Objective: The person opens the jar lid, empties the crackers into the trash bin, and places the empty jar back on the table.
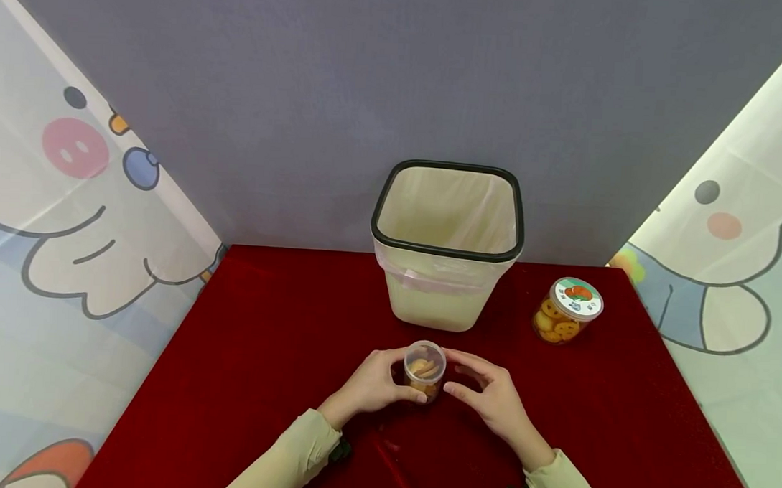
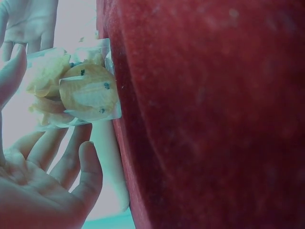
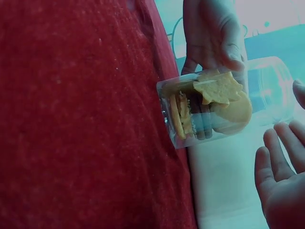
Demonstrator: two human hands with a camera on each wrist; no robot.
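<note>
Red table (image 1: pixel 264 354): bin (image 1: pixel 444 274), 2 jars (image 1: pixel 424 371).

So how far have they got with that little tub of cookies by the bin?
Done so far: the small clear jar of cookies stands on the red tablecloth with no lid on, in front of the lined bin. In hand: the left hand holds the jar, while the right hand sits just beside it. Left: the cookies are all inside, and the second jar keeps its lid.

A makeshift recording booth rather than a lived-in room: a red-clothed worktop (image 1: pixel 265 340) stands against a plain grey backdrop (image 1: pixel 371 78), flanked by cartoon-printed curtains (image 1: pixel 62 211) on both sides.
</note>
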